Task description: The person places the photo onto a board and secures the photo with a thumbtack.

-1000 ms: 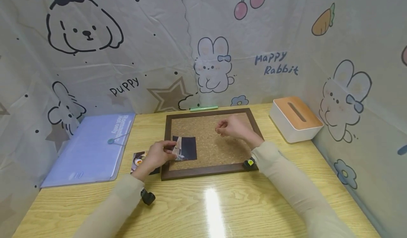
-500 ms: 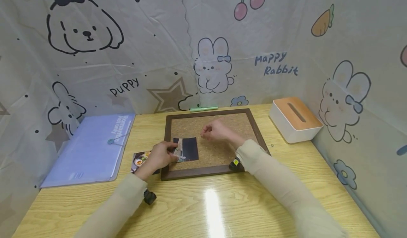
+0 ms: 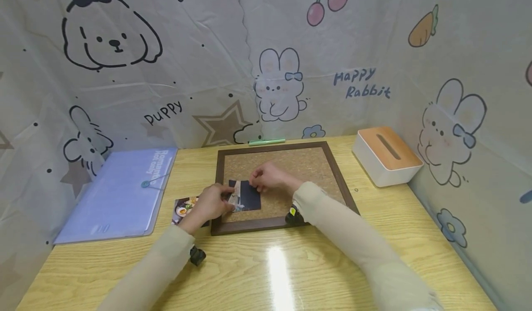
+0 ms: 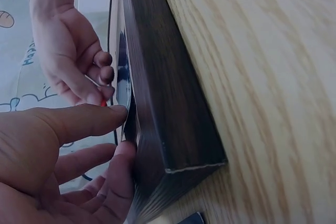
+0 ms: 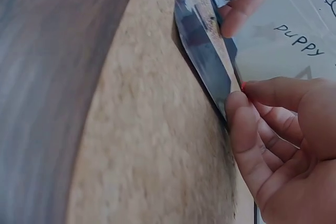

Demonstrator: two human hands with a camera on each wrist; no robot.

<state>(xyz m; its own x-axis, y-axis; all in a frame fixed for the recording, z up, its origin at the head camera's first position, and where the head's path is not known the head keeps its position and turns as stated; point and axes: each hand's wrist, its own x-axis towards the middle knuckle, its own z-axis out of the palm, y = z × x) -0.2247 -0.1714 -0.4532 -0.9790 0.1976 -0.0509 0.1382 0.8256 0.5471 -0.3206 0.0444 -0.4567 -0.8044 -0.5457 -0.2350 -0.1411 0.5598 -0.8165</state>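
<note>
A dark photo print (image 3: 251, 199) with a pale strip lies over the left part of a cork board (image 3: 305, 167) with a brown wooden frame (image 4: 163, 72). My left hand (image 3: 214, 200) pinches the print's left edge between thumb and forefinger, just inside the frame. Over the print's upper right corner, my right hand (image 3: 270, 177) pinches a small red push pin (image 5: 243, 85); only a bit of its red shows between the fingertips. In the right wrist view the print (image 5: 202, 51) bows up off the cork.
Another photo (image 3: 182, 210), of food, lies left of the frame, partly under my left wrist. A blue folder (image 3: 116, 195) rests farther left. Behind the board is a green pen (image 3: 267, 142); a white tissue box (image 3: 384, 163) with a wooden lid stands at right. Patterned cloth hangs behind.
My right hand has moved left across the cork board to the print's upper right corner. My left hand and the print have shifted slightly to the right.
</note>
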